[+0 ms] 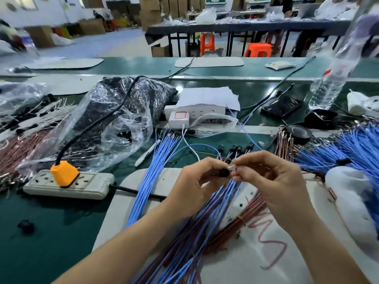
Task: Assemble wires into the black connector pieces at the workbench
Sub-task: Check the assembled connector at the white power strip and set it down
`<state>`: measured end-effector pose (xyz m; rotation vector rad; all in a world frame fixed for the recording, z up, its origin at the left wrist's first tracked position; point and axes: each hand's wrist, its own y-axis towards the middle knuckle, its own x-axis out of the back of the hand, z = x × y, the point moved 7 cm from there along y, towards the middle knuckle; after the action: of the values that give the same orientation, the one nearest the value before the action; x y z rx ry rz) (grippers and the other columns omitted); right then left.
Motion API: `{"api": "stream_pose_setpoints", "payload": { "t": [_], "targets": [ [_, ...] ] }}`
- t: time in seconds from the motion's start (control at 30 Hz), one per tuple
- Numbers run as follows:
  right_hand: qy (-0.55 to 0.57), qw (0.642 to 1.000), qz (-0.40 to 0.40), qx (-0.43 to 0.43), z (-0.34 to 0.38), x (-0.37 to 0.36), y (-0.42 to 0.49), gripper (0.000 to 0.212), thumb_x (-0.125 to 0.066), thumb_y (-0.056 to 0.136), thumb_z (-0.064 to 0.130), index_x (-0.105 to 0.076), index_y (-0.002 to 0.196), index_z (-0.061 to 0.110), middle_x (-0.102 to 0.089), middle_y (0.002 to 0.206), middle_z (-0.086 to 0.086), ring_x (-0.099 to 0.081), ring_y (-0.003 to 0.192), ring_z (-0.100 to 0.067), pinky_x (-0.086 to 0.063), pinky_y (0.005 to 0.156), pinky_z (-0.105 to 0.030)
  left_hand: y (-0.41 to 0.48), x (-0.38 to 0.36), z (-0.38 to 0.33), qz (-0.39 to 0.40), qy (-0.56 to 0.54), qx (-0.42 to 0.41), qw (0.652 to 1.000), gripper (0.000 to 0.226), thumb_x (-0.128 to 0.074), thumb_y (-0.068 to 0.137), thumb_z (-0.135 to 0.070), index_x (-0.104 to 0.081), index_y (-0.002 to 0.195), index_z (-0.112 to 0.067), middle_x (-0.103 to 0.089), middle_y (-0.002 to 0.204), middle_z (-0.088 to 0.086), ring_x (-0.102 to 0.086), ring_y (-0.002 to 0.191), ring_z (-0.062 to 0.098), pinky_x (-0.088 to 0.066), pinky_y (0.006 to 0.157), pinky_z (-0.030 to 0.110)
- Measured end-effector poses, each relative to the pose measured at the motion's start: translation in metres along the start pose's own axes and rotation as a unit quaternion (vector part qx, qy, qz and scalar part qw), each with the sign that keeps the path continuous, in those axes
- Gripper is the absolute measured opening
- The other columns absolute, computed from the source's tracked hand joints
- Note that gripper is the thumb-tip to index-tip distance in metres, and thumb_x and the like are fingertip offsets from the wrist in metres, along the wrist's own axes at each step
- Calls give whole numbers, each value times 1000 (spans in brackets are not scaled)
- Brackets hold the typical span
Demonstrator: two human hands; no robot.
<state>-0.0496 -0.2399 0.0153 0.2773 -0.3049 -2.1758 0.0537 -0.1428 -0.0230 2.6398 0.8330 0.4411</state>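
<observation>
My left hand [196, 181] grips a small black connector piece [224, 172] between thumb and fingers, above a white mat [256, 242]. Close beside it on the right, my right hand [272, 177] pinches the metal-tipped end of a wire [232, 167] right at the connector. A bundle of blue and brown wires [196, 232] trails from the hands down toward me. More black connectors with wires [238, 149] lie just beyond my hands. Loose blue wires [155, 173] fan out to the left.
A grey power strip [69, 184] with an orange plug [64, 173] lies at left, beside a clear plastic bag of dark parts [114, 119]. At right are piles of blue wires [348, 148], a white container [352, 197], a water bottle [332, 83] and a phone [282, 106].
</observation>
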Motion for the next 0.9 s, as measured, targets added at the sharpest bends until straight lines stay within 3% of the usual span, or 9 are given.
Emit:
{"api": "stream_pose_setpoints", "payload": {
  "t": [0.07,0.17,0.3,0.4,0.5,0.67,0.77,0.83,0.9],
  "targets": [
    [-6,1000,-3,5,0,0,0,11,-66,78,-8,-69,79,3,-69,66,-12,-67,56,-15,-54,59,-17,0,0,0,-3,25,-6,1000,21,-65,83,4,-64,102,-3,-69,93,4,-67,86,10,-51,82,23],
    [-18,1000,-12,-5,-4,2,-1,8,-66,80,-4,-67,76,3,-67,59,-10,-64,50,-16,-53,54,-20,-1,2,-3,-5,75,-24,997,18,-67,83,-2,-67,100,-3,-70,92,6,-68,86,18,-56,80,36],
    [-104,994,-15,16,-2,4,0,14,-70,80,0,-68,74,12,-68,62,-6,-64,52,-14,-53,58,-19,-1,4,-7,-12,109,-25,994,19,-70,81,-8,-71,100,-10,-72,89,-4,-68,79,10,-54,67,40],
    [-186,981,-1,61,3,-1,-1,19,-73,78,-1,-69,75,18,-68,64,4,-65,55,-7,-50,59,-13,-2,5,-12,1,159,-61,985,22,-72,80,-10,-72,102,-11,-72,86,-12,-65,72,2,-48,54,22],
    [-263,959,14,106,7,-6,-4,18,-75,76,-1,-70,77,16,-66,68,9,-65,61,-5,-48,61,-10,-1,6,-15,-1,204,-85,975,23,-71,79,-14,-73,102,-11,-64,83,-24,-53,67,-19,-35,62,0],
    [-116,993,1,-33,-13,0,-1,16,-74,75,1,-74,78,16,-73,68,-2,-69,59,-14,-53,61,-16,1,9,-18,-13,190,-71,979,24,-68,81,-25,-74,100,-12,-66,82,-25,-53,60,-18,-35,61,0],
    [-15,996,15,-83,-19,-3,0,15,-72,70,5,-75,83,12,-74,71,-9,-71,62,-16,-54,62,-16,2,13,-16,-31,155,-50,986,30,-66,79,-37,-74,96,-14,-65,66,-26,-54,57,-13,-37,58,4],
    [24,994,23,-102,-20,-4,1,19,-68,68,9,-75,86,7,-74,72,-10,-71,63,-15,-54,62,-16,2,15,-15,-39,135,-35,989,33,-64,77,-44,-74,96,-19,-66,65,-24,-57,59,-7,-41,59,9],
    [8,995,28,-99,-20,-3,1,19,-67,69,10,-75,86,6,-72,68,-8,-67,58,-14,-53,58,-16,1,15,-14,-43,159,-29,986,29,-65,76,-46,-73,95,-26,-71,72,-16,-63,67,8,-44,67,16]
  ]
}}
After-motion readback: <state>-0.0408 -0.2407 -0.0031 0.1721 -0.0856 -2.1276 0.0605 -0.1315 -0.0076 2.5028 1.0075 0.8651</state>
